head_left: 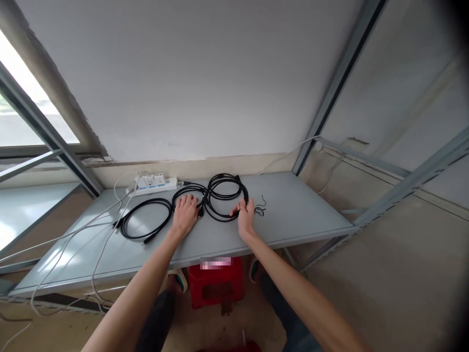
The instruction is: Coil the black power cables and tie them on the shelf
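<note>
While the right hand pinches the right black coil and the left hand lies loosely spread on the middle coil, both coils touching on the grey shelf, a sharp pull could snag their loops together.

Three black cable coils, one power strip
</note>
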`<state>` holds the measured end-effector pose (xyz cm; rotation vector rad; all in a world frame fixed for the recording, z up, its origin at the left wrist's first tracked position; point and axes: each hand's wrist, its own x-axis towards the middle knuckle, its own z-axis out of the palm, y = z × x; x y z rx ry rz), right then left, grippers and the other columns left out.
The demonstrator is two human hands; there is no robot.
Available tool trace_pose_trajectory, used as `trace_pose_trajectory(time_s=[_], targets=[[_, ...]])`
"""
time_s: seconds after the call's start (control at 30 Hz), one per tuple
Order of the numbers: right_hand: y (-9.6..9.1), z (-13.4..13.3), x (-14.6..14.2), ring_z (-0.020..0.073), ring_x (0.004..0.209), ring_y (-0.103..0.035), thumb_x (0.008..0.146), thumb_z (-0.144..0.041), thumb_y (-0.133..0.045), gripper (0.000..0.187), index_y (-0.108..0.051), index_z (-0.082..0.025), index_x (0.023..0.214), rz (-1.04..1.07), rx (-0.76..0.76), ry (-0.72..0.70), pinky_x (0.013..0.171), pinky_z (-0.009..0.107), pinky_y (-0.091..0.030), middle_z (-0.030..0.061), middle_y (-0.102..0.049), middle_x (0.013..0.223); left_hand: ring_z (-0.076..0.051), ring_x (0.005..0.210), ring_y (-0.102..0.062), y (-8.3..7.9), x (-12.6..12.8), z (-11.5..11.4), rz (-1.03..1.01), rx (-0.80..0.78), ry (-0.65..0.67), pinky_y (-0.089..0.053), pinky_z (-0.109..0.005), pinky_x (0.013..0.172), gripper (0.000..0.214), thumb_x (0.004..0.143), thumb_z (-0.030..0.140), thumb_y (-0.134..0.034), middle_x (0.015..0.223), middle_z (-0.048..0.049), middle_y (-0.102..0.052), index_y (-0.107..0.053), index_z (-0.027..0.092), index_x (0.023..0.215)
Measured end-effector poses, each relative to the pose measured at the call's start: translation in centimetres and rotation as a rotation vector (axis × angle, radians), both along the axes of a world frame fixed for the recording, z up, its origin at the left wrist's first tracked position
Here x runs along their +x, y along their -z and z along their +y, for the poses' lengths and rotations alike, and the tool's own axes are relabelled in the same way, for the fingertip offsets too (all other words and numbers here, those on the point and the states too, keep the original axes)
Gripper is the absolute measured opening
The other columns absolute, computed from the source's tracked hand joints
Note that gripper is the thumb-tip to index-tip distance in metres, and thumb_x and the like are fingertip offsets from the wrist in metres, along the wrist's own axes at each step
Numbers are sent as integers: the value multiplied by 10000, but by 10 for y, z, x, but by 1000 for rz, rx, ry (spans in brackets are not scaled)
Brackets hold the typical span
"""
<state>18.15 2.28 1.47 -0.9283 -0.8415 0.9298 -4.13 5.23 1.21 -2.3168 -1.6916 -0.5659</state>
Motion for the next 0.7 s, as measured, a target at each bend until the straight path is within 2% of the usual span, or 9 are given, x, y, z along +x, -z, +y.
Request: trace_pose_trajectory(time_s=[0.07, 0.13, 0.23, 0.33, 0.43, 0.5, 0.57, 0.63, 0.7], targets=[[12, -3, -8, 115, 467, -512, 935, -527, -593, 362, -326, -289, 876, 44, -44, -19, 421, 250, -404, -104, -424, 663, -354, 1351, -502, -4, 1, -7, -147, 20, 4, -369, -513, 1141, 400, 956, 187, -475, 1410, -183, -605, -629, 191, 1324], [17, -3, -17, 112, 484, -517, 926, -506, -601, 352, -328, -288, 877, 105, -69, -45, 420, 238, -392, -104, -423, 666, -335, 1368, -508, -10, 0, -15, -389, -22, 34, -389, -498, 1145, 437, 959, 189, -435, 1436, -164, -600, -616, 196, 1356], [16, 0, -31, 107, 503, -523, 929, -458, -596, 328, -321, -285, 881, 231, -122, -78, 422, 219, -378, -105, -414, 664, -301, 1231, -633, -18, -3, -25, -884, -264, 145, -495, -453, 1043, 474, 1037, 373, -353, 1308, -160, -689, -580, 165, 1397], [12, 2, -47, 104, 518, -527, 926, -421, -596, 313, -317, -283, 890, 363, -175, -98, 456, 220, -425, -108, -416, 661, -272, 1021, -725, -25, -4, -34, -1315, -531, 234, -563, -412, 891, 667, 1042, 617, -289, 1132, -145, -752, -483, 150, 1477], [11, -1, -64, 118, 545, -558, 922, -415, -593, 296, -328, -286, 903, 436, -210, -92, 502, 246, -488, -105, -440, 665, -250, 937, -744, -29, 0, -43, -1525, -564, 240, -576, -381, 827, 712, 995, 720, -353, 1055, -134, -764, -539, 158, 1390], [13, -8, -76, 136, 583, -595, 917, -416, -588, 270, -351, -286, 912, 462, -233, -85, 523, 266, -517, -92, -482, 677, -237, 927, -746, -29, 4, -47, -1582, -534, 246, -579, -364, 827, 622, 930, 678, -568, 1040, -123, -763, -599, 165, 1280], [18, -17, -85, 154, 639, -629, 901, -408, -607, 249, -392, -283, 921, 463, -243, -91, 559, 286, -548, -71, -537, 704, -220, 891, -746, -29, 5, -49, -1654, -531, 240, -583, -355, 825, 582, 825, 536, -777, 1024, -104, -758, -614, 162, 1241], [24, -27, -87, 167, 727, -656, 866, -398, -665, 254, -448, -279, 926, 412, -229, -116, 617, 299, -579, -47, -592, 757, -192, 804, -734, -30, 2, -48, -1726, -561, 218, -588, -344, 791, 604, 760, 405, -855, 957, -77, -747, -613, 146, 1249], [28, -31, -81, 177, 821, -669, 815, -407, -741, 290, -507, -268, 915, 330, -208, -178, 672, 304, -597, -28, -633, 811, -148, 679, -680, -30, -6, -43, -1768, -584, 199, -585, -325, 728, 560, 766, 343, -845, 821, -28, -702, -623, 120, 1230]])
